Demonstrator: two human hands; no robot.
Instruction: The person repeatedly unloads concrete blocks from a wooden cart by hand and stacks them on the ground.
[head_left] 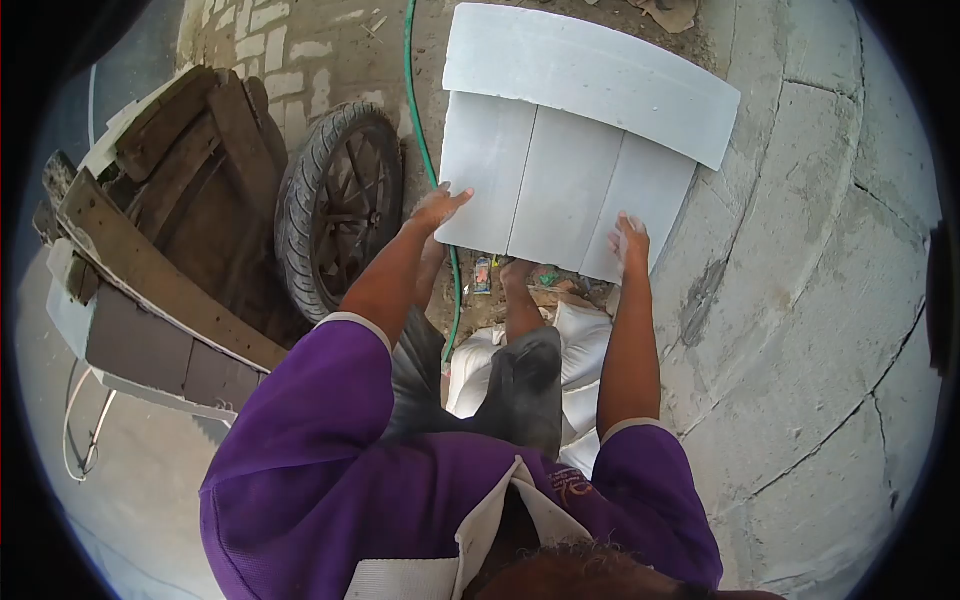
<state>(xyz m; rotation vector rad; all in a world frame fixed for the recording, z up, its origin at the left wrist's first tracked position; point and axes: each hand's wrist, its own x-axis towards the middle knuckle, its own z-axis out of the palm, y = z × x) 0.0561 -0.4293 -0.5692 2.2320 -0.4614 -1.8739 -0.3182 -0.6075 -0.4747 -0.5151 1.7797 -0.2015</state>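
Pale, flat-faced blocks are in front of me. Three of them (567,175) lie side by side with narrow seams between them, and a longer-looking block (590,75) lies across their far end. My left hand (442,207) is at the left edge of the group, its thumb and finger apart, apparently touching the leftmost block. Over the near part of the rightmost block is my right hand (630,240), fingers extended and slightly bent. Whether it presses on the surface is unclear. Neither hand is visibly wrapped around a block.
A spoked wheel with a black tire (340,210) stands left, beside a worn wooden cart or box (180,240). A green hose (415,90) runs past the blocks. White sacks (585,355) lie by my legs, near litter (483,275). Cracked concrete (800,300) extends right.
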